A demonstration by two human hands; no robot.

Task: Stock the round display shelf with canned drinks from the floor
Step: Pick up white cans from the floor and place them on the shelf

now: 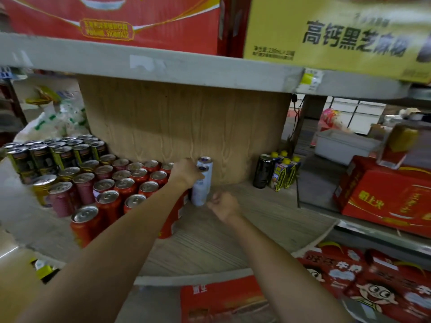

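Nearest, below the shelf edge: red cardboard drink cartons point(224, 299) sit under the front lip, with red cartoon-printed cartons point(363, 280) off to the right.
My right hand point(225, 205): it hovers low over the round wood-grain display shelf point(210, 248), fingers curled in and grasping nothing, just beside the base of the white cans.
My left hand point(186, 172): reaching further in, its grip is wrapped round the side of the tall slim white drink cans point(202, 183), which stand upright on the shelf; two tops show, one behind the other.
Left of the white cans: red cans with silver tops point(130, 183) stand in close rows, touching one another; pink cans point(63, 197) and gold-rimmed dark cans point(53, 155) sit beyond them.
Right, well apart: a tall black can point(262, 171) stands next to small yellow-capped cartons point(283, 171).
Behind: a curved wood-grain centre column point(182, 127) rises to the grey upper shelf point(163, 66), which carries a red box point(112, 19) and a yellow box point(338, 33).
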